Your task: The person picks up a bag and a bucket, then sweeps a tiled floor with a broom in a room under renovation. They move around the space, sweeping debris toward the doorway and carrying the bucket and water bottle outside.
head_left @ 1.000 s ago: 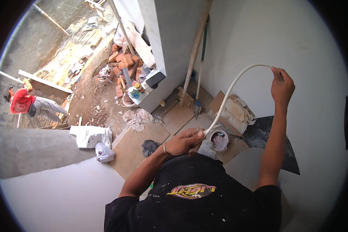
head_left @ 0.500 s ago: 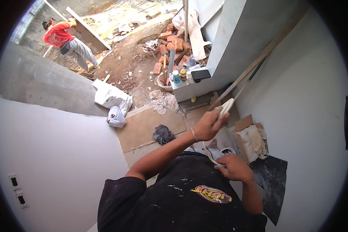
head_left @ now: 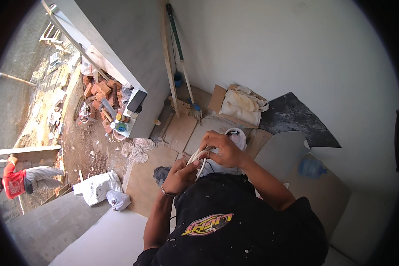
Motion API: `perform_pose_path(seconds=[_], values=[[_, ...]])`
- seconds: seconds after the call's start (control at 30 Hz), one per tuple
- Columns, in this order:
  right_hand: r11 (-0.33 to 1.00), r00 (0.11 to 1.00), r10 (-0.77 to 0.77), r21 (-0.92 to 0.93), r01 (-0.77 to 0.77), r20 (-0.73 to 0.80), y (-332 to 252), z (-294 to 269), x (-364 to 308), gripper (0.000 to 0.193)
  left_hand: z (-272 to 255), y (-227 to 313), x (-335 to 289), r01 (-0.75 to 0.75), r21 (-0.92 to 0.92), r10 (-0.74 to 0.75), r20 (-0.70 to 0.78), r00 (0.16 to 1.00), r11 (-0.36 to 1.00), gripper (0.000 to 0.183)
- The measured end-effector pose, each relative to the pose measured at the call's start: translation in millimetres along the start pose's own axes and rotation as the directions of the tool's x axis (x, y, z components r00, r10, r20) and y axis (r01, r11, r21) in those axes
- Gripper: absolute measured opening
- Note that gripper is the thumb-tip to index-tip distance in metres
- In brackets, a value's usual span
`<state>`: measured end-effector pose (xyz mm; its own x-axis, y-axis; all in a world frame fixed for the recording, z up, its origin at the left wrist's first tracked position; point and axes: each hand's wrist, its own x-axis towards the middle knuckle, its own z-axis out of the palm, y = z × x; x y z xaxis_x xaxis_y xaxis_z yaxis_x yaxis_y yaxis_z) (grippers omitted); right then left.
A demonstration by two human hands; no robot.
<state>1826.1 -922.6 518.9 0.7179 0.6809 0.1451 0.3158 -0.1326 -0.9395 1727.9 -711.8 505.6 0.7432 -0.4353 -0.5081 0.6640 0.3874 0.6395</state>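
Observation:
A coil of white cable [head_left: 202, 165] is bunched in front of my body at waist height, its loops lying close together. My left hand [head_left: 181, 176], with a bracelet at the wrist, is closed around the lower left part of the loops. My right hand [head_left: 224, 150] grips the cable from the upper right, fingers bent over it. Both hands nearly touch, and the fingers partly hide the cable. Just beyond the right hand is a white bucket [head_left: 236, 138], partly covered by that hand.
A cardboard box with cloth [head_left: 241, 107], a dark sheet [head_left: 299, 119] and a water jug [head_left: 311, 168] lie to the right. A mop [head_left: 181, 57] leans on the wall. Bottles [head_left: 119, 126] stand on a ledge at left. Beyond the opening are bricks [head_left: 103, 93] and a person in red [head_left: 17, 179].
My view has turned to the right. My hands, held apart earlier with cable stretched between them, are now together on the gathered loops.

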Motion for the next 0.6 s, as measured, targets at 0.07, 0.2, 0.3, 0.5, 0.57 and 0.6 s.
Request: perform_pose_path(seconds=[0.07, 0.2, 0.3, 0.5, 0.57, 0.6], values=[[0.98, 0.989, -0.077, -0.19, 0.052, -0.123, 6, 10, -6, 0.024, -5, 13, 6, 0.081, -0.03, -0.08, 0.046, 0.996, 0.996, 0.044], [0.999, 0.973, 0.002, -0.045, -0.012, -0.23, 12, 9, -20, 0.024, -8, 31, 33, 0.114, 0.291, -0.142, 0.077, 0.987, 0.95, 0.039], [0.947, 0.945, 0.32, 0.059, -0.317, -0.068, 21, -18, -32, 0.024, -2, 35, 70, 0.063, 0.506, -0.153, 0.137, 0.979, 0.86, 0.036], [0.891, 0.89, 0.453, -0.073, -0.449, 0.059, 75, -103, -61, 0.026, 28, 19, 182, -0.35, 0.865, 0.132, 0.324, 0.937, 0.36, 0.028], [0.861, 0.868, 0.491, -0.112, -0.496, -0.072, 119, -136, -66, 0.029, 41, 8, 237, -0.364, 0.93, 0.268, 0.337, 0.902, 0.054, 0.029], [0.844, 0.846, 0.51, -0.096, -0.527, -0.157, 149, -153, -69, 0.031, 43, 5, 275, -0.28, 0.95, 0.186, 0.253, 0.949, 0.136, 0.033]])
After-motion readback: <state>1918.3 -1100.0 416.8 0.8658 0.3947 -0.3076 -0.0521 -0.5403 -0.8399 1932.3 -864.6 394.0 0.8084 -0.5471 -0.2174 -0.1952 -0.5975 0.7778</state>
